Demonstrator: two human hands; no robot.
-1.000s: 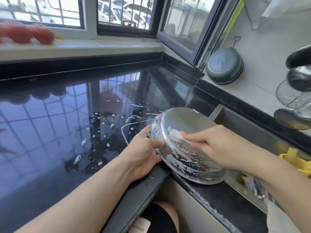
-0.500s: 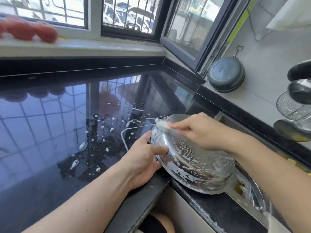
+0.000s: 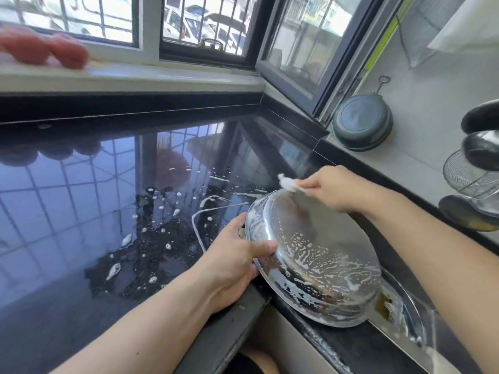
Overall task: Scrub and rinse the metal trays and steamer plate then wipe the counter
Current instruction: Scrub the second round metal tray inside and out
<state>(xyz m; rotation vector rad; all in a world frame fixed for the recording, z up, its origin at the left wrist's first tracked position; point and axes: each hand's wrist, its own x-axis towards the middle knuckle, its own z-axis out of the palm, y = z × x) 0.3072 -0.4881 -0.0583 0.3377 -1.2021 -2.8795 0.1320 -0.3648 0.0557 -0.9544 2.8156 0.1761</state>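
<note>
Gripping the left rim of the round, shiny metal tray (image 3: 316,263) with the left hand (image 3: 232,263), thumb curled over its soapy face, tilting it at the front edge of the glossy black stone table (image 3: 81,211) beside the sink (image 3: 405,322). Pinching a small white foamy scrubbing pad (image 3: 287,184) in the fingers (image 3: 310,188) of the right hand (image 3: 334,188), touching the tray's upper rim.
</note>
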